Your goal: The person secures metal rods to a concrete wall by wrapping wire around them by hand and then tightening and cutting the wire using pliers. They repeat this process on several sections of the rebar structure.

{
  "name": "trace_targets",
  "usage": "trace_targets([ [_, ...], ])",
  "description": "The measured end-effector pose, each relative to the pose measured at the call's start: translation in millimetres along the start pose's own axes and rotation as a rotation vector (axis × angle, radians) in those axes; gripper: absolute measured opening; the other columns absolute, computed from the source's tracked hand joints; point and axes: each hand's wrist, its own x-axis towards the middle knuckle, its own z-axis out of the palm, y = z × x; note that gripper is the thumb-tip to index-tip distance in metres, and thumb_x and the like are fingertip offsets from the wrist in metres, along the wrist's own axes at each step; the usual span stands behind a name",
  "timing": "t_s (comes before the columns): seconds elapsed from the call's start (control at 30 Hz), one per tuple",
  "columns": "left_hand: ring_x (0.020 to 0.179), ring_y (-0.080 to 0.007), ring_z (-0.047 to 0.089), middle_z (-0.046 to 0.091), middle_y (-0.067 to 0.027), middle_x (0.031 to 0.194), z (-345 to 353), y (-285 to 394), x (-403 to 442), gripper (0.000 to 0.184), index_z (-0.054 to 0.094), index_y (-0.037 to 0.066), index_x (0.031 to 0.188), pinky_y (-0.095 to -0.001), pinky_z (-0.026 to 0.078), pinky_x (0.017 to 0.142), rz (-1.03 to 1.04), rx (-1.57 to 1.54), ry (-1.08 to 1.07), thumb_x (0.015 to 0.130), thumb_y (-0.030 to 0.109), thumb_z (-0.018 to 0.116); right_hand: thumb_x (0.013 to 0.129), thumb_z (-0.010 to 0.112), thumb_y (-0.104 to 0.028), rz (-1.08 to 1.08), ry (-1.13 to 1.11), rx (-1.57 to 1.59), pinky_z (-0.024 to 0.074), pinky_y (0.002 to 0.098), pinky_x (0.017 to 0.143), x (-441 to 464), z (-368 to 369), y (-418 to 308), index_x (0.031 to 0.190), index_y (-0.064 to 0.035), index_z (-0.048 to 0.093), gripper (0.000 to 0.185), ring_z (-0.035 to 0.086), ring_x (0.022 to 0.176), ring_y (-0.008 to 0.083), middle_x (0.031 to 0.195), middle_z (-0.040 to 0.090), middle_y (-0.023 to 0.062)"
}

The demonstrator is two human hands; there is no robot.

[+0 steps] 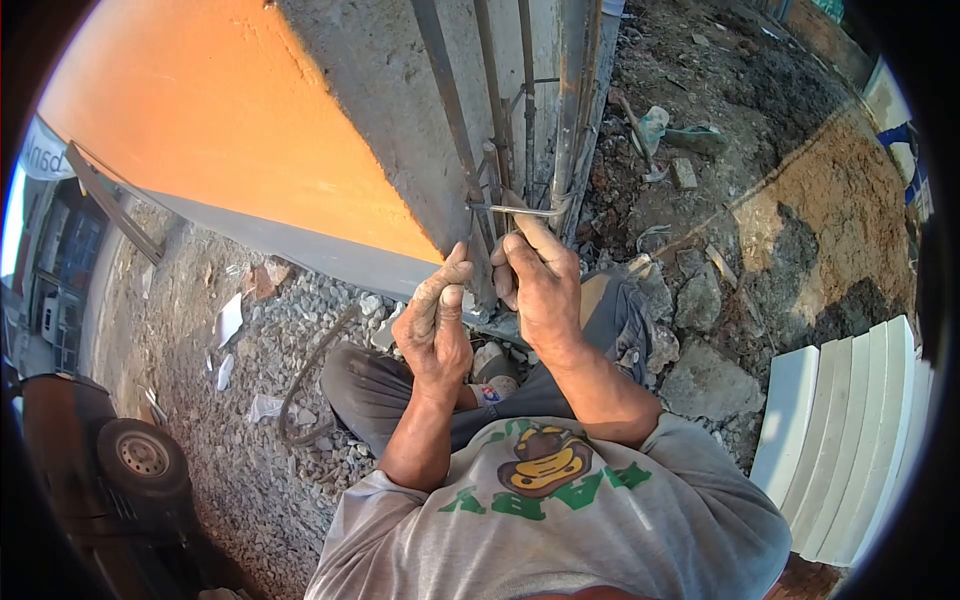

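Observation:
Several upright steel bars [529, 90] stand against a grey concrete column face [385, 90]. A thin bright metal tie [515, 209] crosses them low down. My right hand [545, 285] is at the bars just below this tie, its index finger reaching up to it and its other fingers curled. Left of it, my left hand [435, 330] is raised beside the column's corner, thumb and fingertips brought together. Anything between those fingertips is too small to make out.
An orange wall [240, 140] rises at the upper left. Gravel [300, 350] and a bent rod [300, 390] lie left of my legs. Broken concrete [710, 385] lies to the right, near stacked pale panels [840, 440]. A vehicle wheel [142, 457] is at the lower left.

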Motion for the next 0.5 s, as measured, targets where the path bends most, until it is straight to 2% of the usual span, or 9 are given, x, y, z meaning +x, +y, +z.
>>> trace_targets([
  [0.07, 0.110, -0.0257, 0.059, 0.063, -0.0207, 0.113, 1, 5, -2, 0.024, 0.062, -0.006, 0.107, -0.0380, 0.045, 0.097, -0.005, -0.040, 0.019, 0.096, 0.012, 0.052, 0.094, 0.051, -0.015, 0.015, 0.001, 0.002, 0.0368, 0.0208, 0.044, -3, 3, -10, 0.125, 0.0032, 0.054, 0.036, 0.046, 0.050, 0.0052, 0.073, 0.058, 0.0030],
  [0.13, 0.107, -0.0306, 0.061, 0.063, -0.0218, 0.112, 5, 15, 8, 0.032, 0.060, -0.008, 0.108, -0.0422, 0.049, 0.094, -0.071, -0.063, 0.056, 0.097, 0.021, 0.052, 0.093, 0.051, -0.013, 0.006, -0.015, -0.038, 0.0384, 0.0222, 0.045, 1, 1, -10, 0.124, 0.0042, 0.054, 0.035, 0.046, 0.051, 0.0062, 0.074, 0.059, 0.0043],
  [0.2, 0.105, -0.0305, 0.062, 0.063, -0.0219, 0.111, 5, 22, 16, 0.034, 0.061, -0.008, 0.108, -0.0421, 0.049, 0.093, -0.059, -0.030, 0.041, 0.097, 0.022, 0.052, 0.092, 0.052, -0.012, -0.011, -0.021, -0.078, 0.0400, 0.0235, 0.047, 0, 2, -11, 0.122, 0.0051, 0.055, 0.035, 0.047, 0.052, 0.0071, 0.074, 0.059, 0.0057],
  [0.27, 0.100, -0.0283, 0.064, 0.066, -0.0206, 0.105, 7, 37, 20, 0.030, 0.063, -0.008, 0.105, -0.0410, 0.050, 0.091, -0.071, -0.005, 0.036, 0.096, 0.020, 0.053, 0.088, 0.053, -0.007, -0.209, -0.052, -0.417, 0.0463, 0.0294, 0.053, -2, 6, -12, 0.121, 0.0067, 0.056, 0.035, 0.057, 0.057, 0.0161, 0.077, 0.062, 0.0126],
  [0.3, 0.100, -0.0283, 0.064, 0.066, -0.0206, 0.105, 7, 40, 18, 0.030, 0.063, -0.008, 0.105, -0.0410, 0.050, 0.091, -0.064, -0.007, 0.042, 0.096, 0.020, 0.053, 0.088, 0.053, -0.007, -0.215, -0.059, -0.418, 0.0463, 0.0294, 0.053, -3, 4, -8, 0.121, 0.0067, 0.056, 0.035, 0.057, 0.057, 0.0161, 0.077, 0.062, 0.0126],
  [0.37, 0.096, -0.0198, 0.064, 0.068, -0.0175, 0.102, 9, 43, 18, 0.024, 0.066, -0.008, 0.099, -0.0323, 0.051, 0.085, 0.001, 0.107, -0.021, 0.095, 0.014, 0.056, 0.084, 0.053, -0.002, -0.607, -0.084, -0.693, 0.0504, 0.0353, 0.061, -1, -1, 4, 0.124, 0.0065, 0.053, 0.041, 0.065, 0.070, 0.0280, 0.083, 0.063, 0.0199],
  [0.4, 0.084, -0.0203, 0.068, 0.070, -0.0159, 0.092, 19, 50, 26, 0.018, 0.068, -0.005, 0.097, -0.0307, 0.054, 0.075, -0.006, 0.142, 0.019, 0.091, 0.010, 0.059, 0.081, 0.054, -0.001, -0.636, -0.071, -0.504, 0.0516, 0.0387, 0.065, 0, 5, 10, 0.118, 0.0054, 0.056, 0.038, 0.066, 0.080, 0.0355, 0.089, 0.063, 0.0225],
  [0.43, 0.084, -0.0203, 0.068, 0.070, -0.0159, 0.092, 24, 62, 34, 0.018, 0.068, -0.005, 0.097, -0.0307, 0.054, 0.075, -0.016, 0.153, 0.021, 0.091, 0.010, 0.059, 0.081, 0.054, -0.001, -0.623, -0.074, -0.498, 0.0516, 0.0387, 0.065, -2, 4, 8, 0.118, 0.0054, 0.056, 0.038, 0.066, 0.080, 0.0355, 0.089, 0.063, 0.0225],
  [0.5, 0.085, -0.0186, 0.068, 0.071, -0.0136, 0.091, 34, 84, 50, 0.016, 0.070, -0.001, 0.099, -0.0287, 0.053, 0.076, 0.020, 0.624, -0.233, 0.087, 0.008, 0.064, 0.081, 0.055, -0.003, -0.651, -0.193, -0.763, 0.0521, 0.0392, 0.066, -6, 4, -5, 0.108, 0.0041, 0.058, 0.027, 0.065, 0.082, 0.0367, 0.093, 0.063, 0.0215],
])
